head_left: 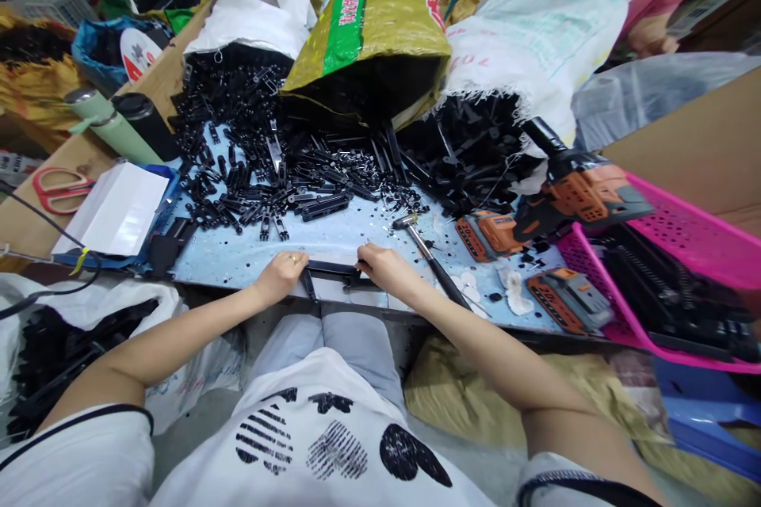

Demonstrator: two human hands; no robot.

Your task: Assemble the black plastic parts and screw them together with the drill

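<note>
A long black plastic bar lies level at the front edge of the workbench, stretched between my two hands. My left hand is closed on its left end, and a ring shows on one finger. The bar's right end is pinched by the closed fingers of my right hand. A thinner black leg points down below the left end, and a short dark piece juts under the right one. My fingers cover both ends. Just beyond my right hand lies a small hammer with a black grip.
Loose black parts spill from a white sack, a yellow sack and another white sack. At right are an orange cordless drill, a spare battery and a pink basket. Red-handled scissors lie left. Another person's hand shows behind.
</note>
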